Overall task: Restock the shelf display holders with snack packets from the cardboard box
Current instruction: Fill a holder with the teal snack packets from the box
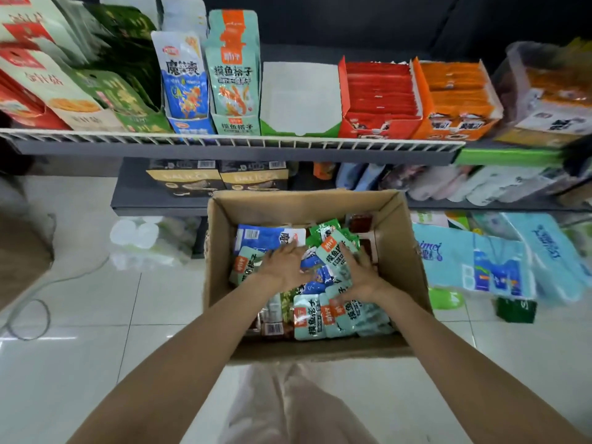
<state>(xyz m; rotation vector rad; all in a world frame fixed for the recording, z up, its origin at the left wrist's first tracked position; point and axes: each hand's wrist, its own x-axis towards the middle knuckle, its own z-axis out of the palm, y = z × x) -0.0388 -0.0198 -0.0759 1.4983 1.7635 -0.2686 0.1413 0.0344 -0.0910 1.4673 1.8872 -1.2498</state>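
Note:
An open cardboard box (403,251) stands on the floor below the shelf, filled with mint-green, blue and green snack packets (320,318). Both my hands are inside it. My left hand (283,265) lies flat on the pile, fingers spread over blue and mint packets. My right hand (360,277) presses on a mint-green packet (336,251), fingers apart. Neither hand visibly grips a packet. On the shelf above, a green display holder (299,100) stands empty between a mint holder (235,78) and a red one (378,97).
The wire-edged shelf (230,144) carries more holders: blue (184,81), orange (455,97), and green and red ones at left. A lower shelf holds boxes and bags. Tissue packs (474,261) lie right of the box, a bag of white cups (144,241) left.

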